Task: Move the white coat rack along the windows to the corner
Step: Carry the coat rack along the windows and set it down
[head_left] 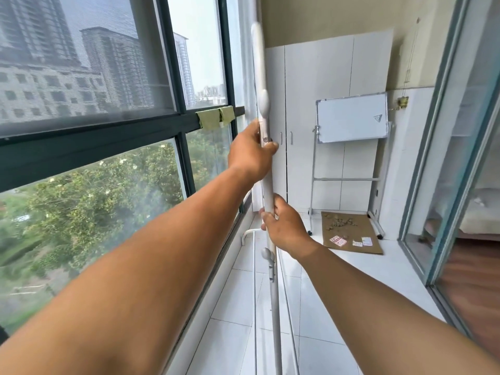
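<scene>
The white coat rack [268, 185] is a thin upright pole with rounded white pegs, standing close to the dark-framed windows [186, 115]. My left hand [250, 152] grips the pole high up, just under a peg joint. My right hand [284, 226] grips the same pole lower down. Thin white bars of the rack's lower part run along the tiled floor beside the window sill. The pole's foot is out of view at the bottom edge.
Ahead in the corner stands a white cupboard [319, 109]. A small whiteboard on a wheeled stand [351, 117] stands before it, with a cardboard sheet [349, 231] and small bits on the floor. Glass sliding doors [446, 158] line the right. Green cloths [215, 117] hang on the window rail.
</scene>
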`<action>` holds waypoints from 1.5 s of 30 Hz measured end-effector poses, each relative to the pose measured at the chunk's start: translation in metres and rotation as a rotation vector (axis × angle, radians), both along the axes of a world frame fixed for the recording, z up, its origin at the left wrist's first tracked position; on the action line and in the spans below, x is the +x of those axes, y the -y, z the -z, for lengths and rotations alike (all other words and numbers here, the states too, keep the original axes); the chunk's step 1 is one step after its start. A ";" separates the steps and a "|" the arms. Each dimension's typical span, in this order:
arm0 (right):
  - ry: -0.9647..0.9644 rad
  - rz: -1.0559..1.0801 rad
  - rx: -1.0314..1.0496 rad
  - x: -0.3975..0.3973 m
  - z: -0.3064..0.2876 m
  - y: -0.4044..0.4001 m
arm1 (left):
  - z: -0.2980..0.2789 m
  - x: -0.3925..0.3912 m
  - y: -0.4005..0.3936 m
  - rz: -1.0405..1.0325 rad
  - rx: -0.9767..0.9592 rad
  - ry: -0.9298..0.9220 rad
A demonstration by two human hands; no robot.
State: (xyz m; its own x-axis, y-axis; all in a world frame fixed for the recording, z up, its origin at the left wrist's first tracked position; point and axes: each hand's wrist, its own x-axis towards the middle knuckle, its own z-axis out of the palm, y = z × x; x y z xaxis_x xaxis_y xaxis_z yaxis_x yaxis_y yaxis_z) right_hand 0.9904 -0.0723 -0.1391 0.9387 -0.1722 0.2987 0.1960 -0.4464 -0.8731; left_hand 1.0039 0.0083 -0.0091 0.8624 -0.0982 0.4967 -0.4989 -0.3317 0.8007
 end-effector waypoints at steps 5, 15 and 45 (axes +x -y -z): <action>0.004 -0.015 0.018 0.046 0.002 0.016 | 0.001 0.046 0.016 -0.023 0.028 0.000; -0.009 -0.028 0.051 0.143 0.001 0.064 | 0.001 0.145 0.064 -0.025 0.026 -0.028; -0.026 0.064 0.037 0.372 0.004 0.064 | 0.004 0.376 0.061 0.039 0.054 -0.028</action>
